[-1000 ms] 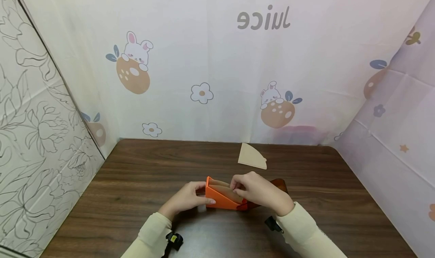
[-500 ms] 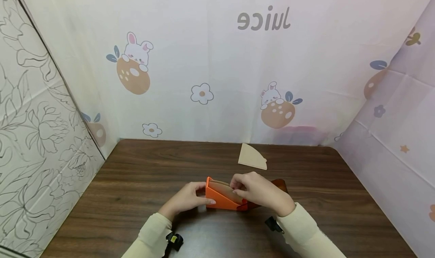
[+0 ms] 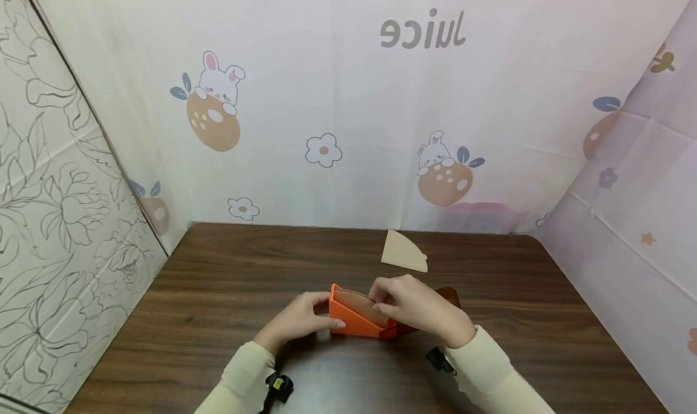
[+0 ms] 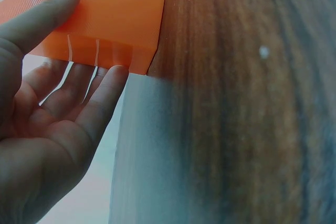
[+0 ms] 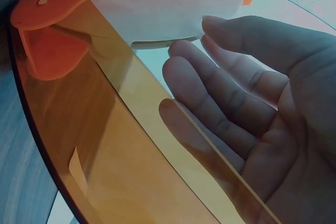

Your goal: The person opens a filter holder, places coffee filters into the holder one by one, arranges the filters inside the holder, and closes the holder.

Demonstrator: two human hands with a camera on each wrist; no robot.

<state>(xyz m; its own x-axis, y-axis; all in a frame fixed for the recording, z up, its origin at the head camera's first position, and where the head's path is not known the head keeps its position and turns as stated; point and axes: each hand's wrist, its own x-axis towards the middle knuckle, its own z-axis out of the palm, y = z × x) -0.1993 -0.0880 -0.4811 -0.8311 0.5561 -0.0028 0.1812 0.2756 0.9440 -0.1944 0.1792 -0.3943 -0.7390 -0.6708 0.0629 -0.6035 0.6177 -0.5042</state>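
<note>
An orange coffee filter holder (image 3: 354, 318) stands on the table with tan paper coffee filters (image 3: 356, 303) inside. Its translucent amber lid (image 5: 142, 145) is swung out to the right, partly behind the right hand. My left hand (image 3: 299, 318) grips the holder's left end, thumb on the front face and fingers against the end wall, as the left wrist view shows. Over the holder's top, my right hand (image 3: 405, 305) pinches the edge of the filters between thumb and index finger; the other fingers are loosely bent below. The filters' lower parts are hidden in the holder.
Another paper coffee filter (image 3: 404, 252) lies flat near the back edge of the dark wooden table (image 3: 261, 262). Printed curtains (image 3: 327, 99) hang behind the table and to its right. A floral panel (image 3: 71, 208) stands on the left.
The gap between the filters in the holder has narrowed, and they now sit almost together. The right hand has barely shifted; the left hand and the holder stay put.
</note>
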